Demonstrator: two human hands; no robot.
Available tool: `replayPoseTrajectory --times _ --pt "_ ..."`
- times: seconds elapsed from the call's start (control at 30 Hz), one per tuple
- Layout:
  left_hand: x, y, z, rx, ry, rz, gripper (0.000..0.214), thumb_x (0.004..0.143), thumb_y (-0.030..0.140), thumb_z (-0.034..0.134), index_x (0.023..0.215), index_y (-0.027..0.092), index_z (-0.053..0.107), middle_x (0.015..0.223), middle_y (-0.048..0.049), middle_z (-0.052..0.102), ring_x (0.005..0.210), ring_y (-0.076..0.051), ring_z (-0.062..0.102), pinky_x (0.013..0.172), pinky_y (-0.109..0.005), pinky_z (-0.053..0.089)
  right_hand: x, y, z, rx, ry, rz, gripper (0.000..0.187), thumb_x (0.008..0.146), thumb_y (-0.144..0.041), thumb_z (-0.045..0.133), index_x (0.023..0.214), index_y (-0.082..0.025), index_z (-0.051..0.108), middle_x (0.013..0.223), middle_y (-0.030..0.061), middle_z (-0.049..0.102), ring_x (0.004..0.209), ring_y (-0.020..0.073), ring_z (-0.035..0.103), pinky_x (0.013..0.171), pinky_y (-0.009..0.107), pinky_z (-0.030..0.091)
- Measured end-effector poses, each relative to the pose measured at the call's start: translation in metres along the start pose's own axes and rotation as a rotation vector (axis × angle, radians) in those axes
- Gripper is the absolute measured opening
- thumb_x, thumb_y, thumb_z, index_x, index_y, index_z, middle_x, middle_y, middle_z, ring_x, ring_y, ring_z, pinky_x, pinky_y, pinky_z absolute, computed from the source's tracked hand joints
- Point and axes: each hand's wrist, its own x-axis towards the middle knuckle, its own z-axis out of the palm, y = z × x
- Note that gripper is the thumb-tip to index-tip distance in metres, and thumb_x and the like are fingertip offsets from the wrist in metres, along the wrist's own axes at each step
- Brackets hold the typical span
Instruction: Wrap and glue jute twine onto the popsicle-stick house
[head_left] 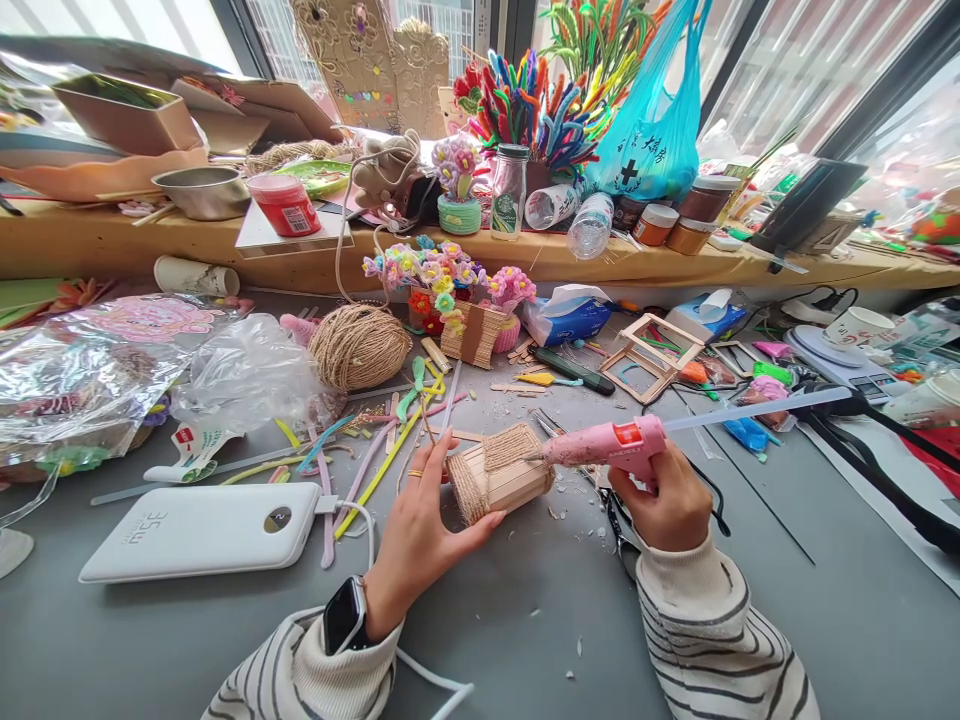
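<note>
A small cylinder of wooden sticks [504,482], partly wrapped in jute twine, lies on its side on the grey table [525,620]. My left hand [418,530] grips its near left end, fingers curled round it. My right hand [664,498] is closed on a pink hot glue gun [611,445]. The gun's nozzle touches the twine band on top of the cylinder. A clear glue stick [757,410] pokes out of the gun's back toward the right.
A ball of jute twine [358,346] sits behind the cylinder, with pipe-cleaner flowers [442,275] and loose sticks around it. A white power bank [202,530] lies at the left, plastic bags [97,370] beyond it. A stick frame [651,357], cables and cups crowd the right. A wooden shelf [112,245] holds jars.
</note>
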Motion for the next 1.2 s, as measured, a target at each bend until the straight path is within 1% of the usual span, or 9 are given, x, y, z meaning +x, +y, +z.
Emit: replayPoseTrajectory --times 0.1,0.17,0.37,0.6,0.73,0.93,1.03,1.2 --pt "-0.0003 0.0005 0.0 -0.025 -0.005 -0.011 0.079 0.073 0.049 0.06 0.136 0.018 0.023 0.123 -0.0166 0.049 0.093 -0.023 0.062 0.082 -0.038 0.051 0.0012 0.0 -0.0009 0.004 0.001 -0.013 0.006 0.078 -0.02 0.057 0.083 -0.016 0.056 0.055 -0.0031 0.051 0.046 0.0108 0.049 0.046 0.021 0.039" --pt "-0.0006 0.0005 0.0003 -0.03 0.005 -0.01 0.078 0.073 0.048 0.06 0.136 0.019 0.023 0.123 -0.0168 0.048 0.091 -0.022 0.062 0.08 -0.037 0.052 0.0019 0.0002 -0.0015 0.005 0.003 -0.02 0.005 0.079 -0.02 0.057 0.082 -0.016 0.056 0.055 -0.0032 0.05 0.046 0.0106 0.048 0.046 0.021 0.039" --pt "0.0004 0.0017 -0.0004 -0.017 0.041 0.019 0.081 0.073 0.048 0.061 0.138 0.02 0.021 0.121 -0.0151 0.051 0.091 -0.022 0.062 0.08 -0.037 0.052 0.0038 0.0004 -0.0035 0.0 0.002 -0.025 0.004 0.08 -0.02 0.056 0.082 -0.016 0.056 0.056 -0.0024 0.052 0.046 0.0108 0.049 0.045 0.021 0.037" --pt "0.0001 0.0007 -0.0002 0.027 0.107 0.049 0.082 0.074 0.05 0.059 0.138 0.019 0.021 0.118 -0.0148 0.053 0.1 -0.027 0.059 0.082 -0.039 0.051 0.0044 0.0013 -0.0036 -0.009 0.008 -0.026 0.004 0.079 -0.019 0.056 0.082 -0.016 0.056 0.056 -0.0023 0.053 0.047 0.0111 0.051 0.045 0.022 0.037" --pt "-0.0002 -0.0004 0.0006 0.029 0.112 0.05 0.082 0.073 0.051 0.059 0.138 0.018 0.022 0.118 -0.0153 0.053 0.097 -0.026 0.06 0.083 -0.04 0.051 0.0031 0.0033 -0.0028 -0.034 0.015 -0.013 0.005 0.078 -0.019 0.056 0.082 -0.016 0.056 0.057 -0.0017 0.054 0.048 0.0118 0.053 0.046 0.022 0.038" --pt "0.0007 0.0009 0.0004 0.042 0.135 0.065 0.081 0.073 0.051 0.06 0.137 0.018 0.022 0.117 -0.0158 0.054 0.087 -0.023 0.062 0.081 -0.039 0.052 0.0025 0.0037 -0.0031 -0.046 0.027 -0.006 0.006 0.08 -0.023 0.056 0.079 -0.017 0.055 0.055 -0.0022 0.052 0.046 0.0118 0.051 0.045 0.022 0.036" --pt "0.0001 0.0009 0.001 0.051 0.14 0.063 0.081 0.073 0.051 0.06 0.137 0.018 0.023 0.117 -0.0162 0.053 0.086 -0.022 0.062 0.08 -0.038 0.052 0.0027 0.0029 -0.0044 -0.041 0.003 -0.013 0.006 0.079 -0.02 0.057 0.084 -0.017 0.057 0.057 -0.0018 0.053 0.048 0.0117 0.051 0.046 0.022 0.036" --pt "-0.001 -0.0004 0.0023 0.059 0.149 0.065 0.081 0.072 0.051 0.06 0.136 0.018 0.023 0.118 -0.0169 0.052 0.085 -0.022 0.063 0.079 -0.039 0.053 0.0023 0.0033 -0.0059 -0.037 0.006 -0.02 0.018 0.077 -0.016 0.06 0.095 -0.016 0.058 0.061 -0.0013 0.056 0.05 0.0115 0.052 0.05 0.021 0.038"
